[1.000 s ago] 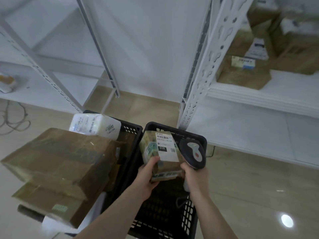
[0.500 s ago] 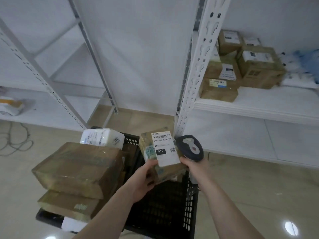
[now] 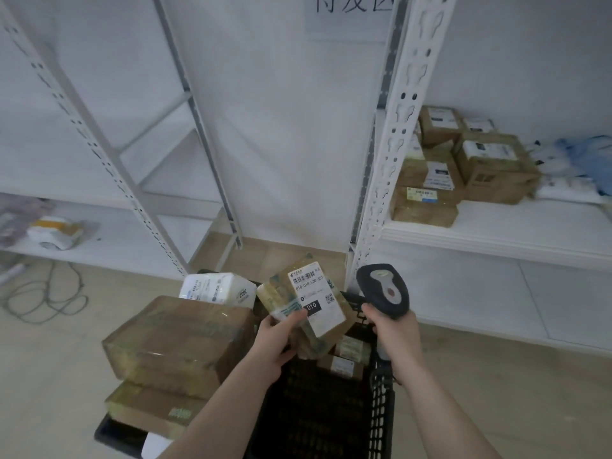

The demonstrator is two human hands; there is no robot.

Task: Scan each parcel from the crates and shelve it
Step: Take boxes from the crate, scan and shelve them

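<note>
Currently my left hand grips the parcel (label up, long axis tilted), left of the scanner clenched in my right hand.

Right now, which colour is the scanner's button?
Red, on the scanner in the right hand; head view.

- My left hand grips a small taped parcel, its white label tilted up toward me.
- My right hand holds the scanner just right of that parcel, apart from it.
- Below both hands sits a black crate with more small parcels inside.
- Left of my left hand, large brown boxes are stacked in a second crate, a white package behind them.
- Up and right of my right hand, a white shelf carries shelved boxes.
</note>
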